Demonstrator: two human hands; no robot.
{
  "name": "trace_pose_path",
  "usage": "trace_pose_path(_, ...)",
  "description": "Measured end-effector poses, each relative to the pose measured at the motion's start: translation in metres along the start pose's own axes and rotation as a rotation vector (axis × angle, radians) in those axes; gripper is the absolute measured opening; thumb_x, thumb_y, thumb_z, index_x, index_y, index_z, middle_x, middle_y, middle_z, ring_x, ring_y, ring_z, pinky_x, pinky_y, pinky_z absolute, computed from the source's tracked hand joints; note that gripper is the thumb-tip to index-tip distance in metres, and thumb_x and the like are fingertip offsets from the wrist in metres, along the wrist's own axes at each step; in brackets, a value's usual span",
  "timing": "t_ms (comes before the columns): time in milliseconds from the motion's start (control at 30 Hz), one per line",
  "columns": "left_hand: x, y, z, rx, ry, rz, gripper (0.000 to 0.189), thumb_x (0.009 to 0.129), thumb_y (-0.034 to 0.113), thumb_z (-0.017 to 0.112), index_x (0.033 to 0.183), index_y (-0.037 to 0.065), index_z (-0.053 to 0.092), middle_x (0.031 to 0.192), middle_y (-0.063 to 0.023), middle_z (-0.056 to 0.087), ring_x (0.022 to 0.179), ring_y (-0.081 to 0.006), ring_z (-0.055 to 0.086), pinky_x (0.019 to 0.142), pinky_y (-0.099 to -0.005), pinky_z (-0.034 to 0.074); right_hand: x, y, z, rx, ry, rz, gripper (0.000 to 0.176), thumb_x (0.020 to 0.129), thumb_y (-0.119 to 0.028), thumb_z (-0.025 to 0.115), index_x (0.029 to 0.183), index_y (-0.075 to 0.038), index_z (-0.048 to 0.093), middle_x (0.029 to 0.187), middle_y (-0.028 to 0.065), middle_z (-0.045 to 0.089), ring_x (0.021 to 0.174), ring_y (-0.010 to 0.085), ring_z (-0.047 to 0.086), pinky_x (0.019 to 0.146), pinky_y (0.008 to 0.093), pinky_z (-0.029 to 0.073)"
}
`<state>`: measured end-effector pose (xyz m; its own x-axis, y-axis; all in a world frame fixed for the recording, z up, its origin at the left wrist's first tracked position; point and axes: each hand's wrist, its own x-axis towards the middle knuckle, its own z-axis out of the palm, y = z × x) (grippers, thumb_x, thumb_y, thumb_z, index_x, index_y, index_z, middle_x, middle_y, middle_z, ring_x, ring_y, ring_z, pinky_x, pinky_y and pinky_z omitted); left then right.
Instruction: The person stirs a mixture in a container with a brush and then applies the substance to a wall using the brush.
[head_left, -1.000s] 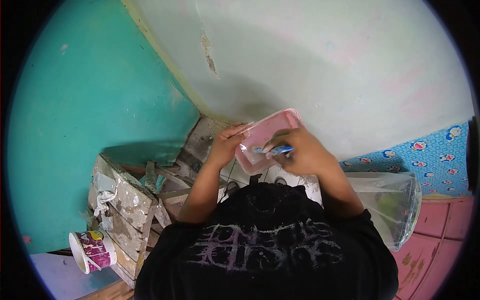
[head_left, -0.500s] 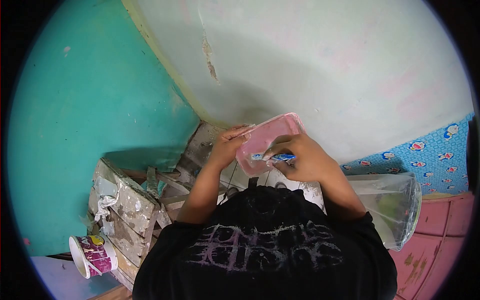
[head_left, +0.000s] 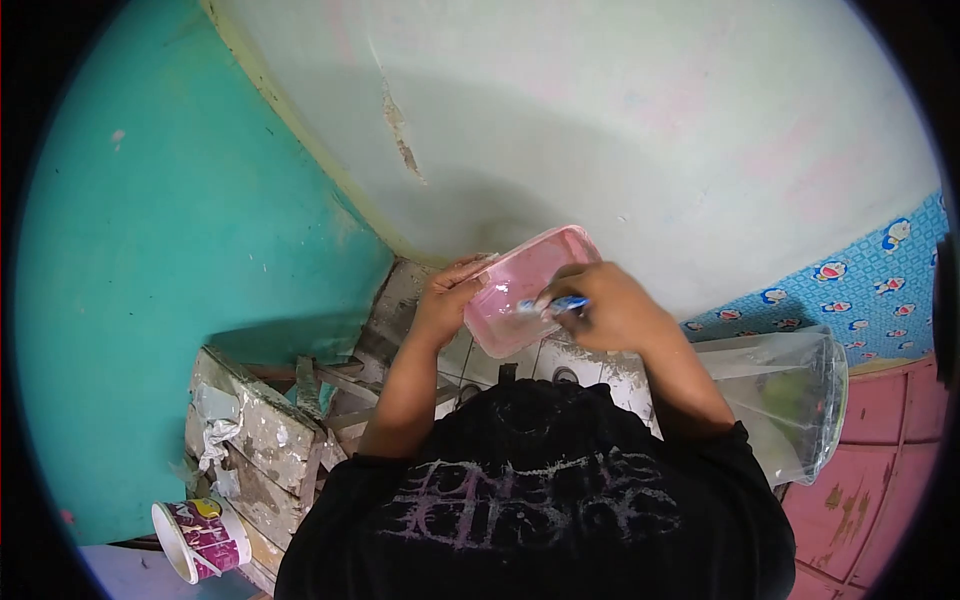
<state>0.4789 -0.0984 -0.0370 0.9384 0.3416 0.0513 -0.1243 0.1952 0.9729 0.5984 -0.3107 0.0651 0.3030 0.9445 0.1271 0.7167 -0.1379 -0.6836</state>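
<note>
A clear pink-tinted plastic tub is held up in front of the pale wall. My left hand grips its left edge. My right hand is closed on a small tool with a blue handle, its tip down inside the tub. My black shirt with a faded print fills the lower middle and hides what lies below my arms.
A paint-splashed wooden stool stands at lower left with a purple paper cup beside it. A large clear plastic container sits at right by a pink wooden surface. The wall has a peeling patch.
The view has shifted slightly, and the tub sits a little more to the left. My right hand has moved the blue-handled tool a short way inside the tub.
</note>
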Motion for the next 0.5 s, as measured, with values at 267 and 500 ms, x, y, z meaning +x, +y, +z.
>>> trace_pose_path(267,0.003,-0.001,0.003,0.015,0.015,-0.027,0.029,0.088,0.006,0.061,0.115,-0.003,0.066,0.120,-0.0094,0.060,0.111,-0.0182,0.057,0.096,-0.0295,0.042,0.006,0.005,0.009,0.185,-0.045,-0.078,0.022,0.070,-0.003,0.064,0.092,-0.004,0.071,0.094,0.0135,0.067,0.085,0.0305,0.065,0.074,0.0376,0.052)
trace_pose_path(500,0.007,-0.003,0.007,-0.029,0.044,-0.056,0.030,0.086,0.003,0.060,0.115,-0.002,0.067,0.120,-0.0090,0.060,0.109,-0.0180,0.056,0.096,-0.0287,0.042,-0.001,0.021,-0.009,0.082,0.012,-0.047,0.022,0.070,0.001,0.064,0.091,-0.003,0.071,0.088,0.0142,0.067,0.080,0.0318,0.064,0.070,0.0374,0.052)
